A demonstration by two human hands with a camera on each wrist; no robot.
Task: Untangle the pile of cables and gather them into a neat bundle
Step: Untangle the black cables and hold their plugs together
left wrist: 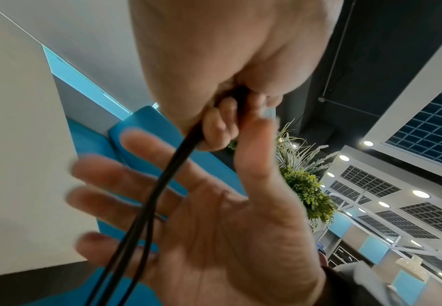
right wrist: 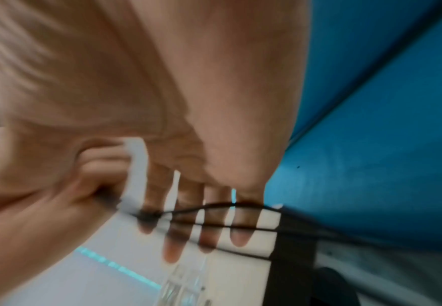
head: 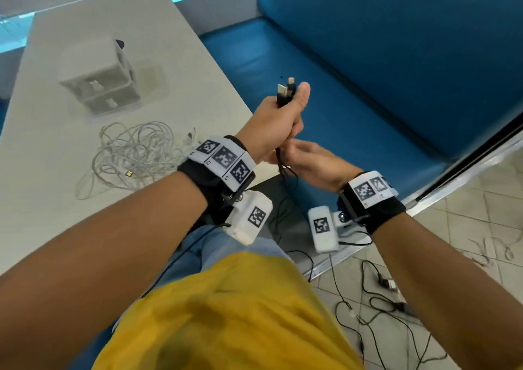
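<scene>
The left hand (head: 273, 126) is gripping black cables (head: 286, 92), plugs poking above its thumb; below it, the right hand (head: 314, 161) is spreading open-fingered behind the hanging strands.

Black cables (head: 283, 98) are held upright in a fist off the table's right edge, their plug ends, silver and beige, sticking out together at the top. Below the fist the thin black strands (left wrist: 146, 207) hang down side by side, passing across an open palm, and trail toward the floor. White cables (head: 133, 154) lie in a loose tangled pile of loops on the table, left of the black ones, with one gold-tipped plug at its near edge.
</scene>
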